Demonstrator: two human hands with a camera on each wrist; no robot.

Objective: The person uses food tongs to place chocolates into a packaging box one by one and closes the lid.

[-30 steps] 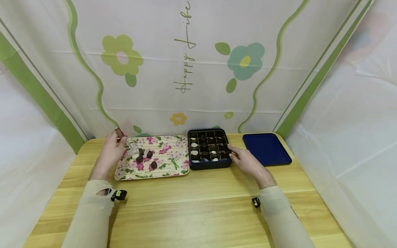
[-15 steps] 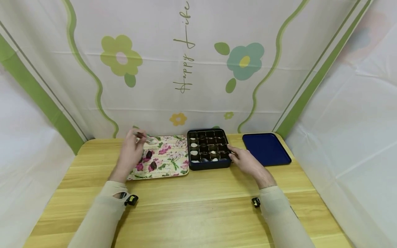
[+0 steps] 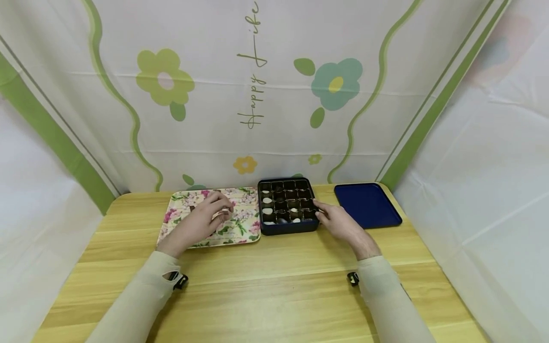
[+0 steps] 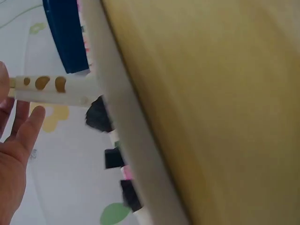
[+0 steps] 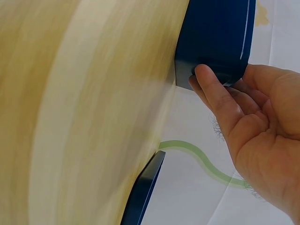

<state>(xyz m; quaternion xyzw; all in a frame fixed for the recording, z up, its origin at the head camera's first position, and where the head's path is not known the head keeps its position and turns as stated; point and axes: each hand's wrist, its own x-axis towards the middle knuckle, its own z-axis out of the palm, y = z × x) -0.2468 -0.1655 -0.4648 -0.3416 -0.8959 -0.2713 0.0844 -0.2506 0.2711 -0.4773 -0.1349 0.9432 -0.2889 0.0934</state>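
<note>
Right hand — box; table (wooden); backdrop

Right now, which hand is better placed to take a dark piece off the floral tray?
Probably the left hand: it holds the white spotted tool over the floral tray, tip near a dark piece. The right hand touches the dark blue box, which stands between it and the tray.

Pink blooms brighten the cream rectangular tray, navy wraps the square compartmented box, brown spots dot the slim white tool!
</note>
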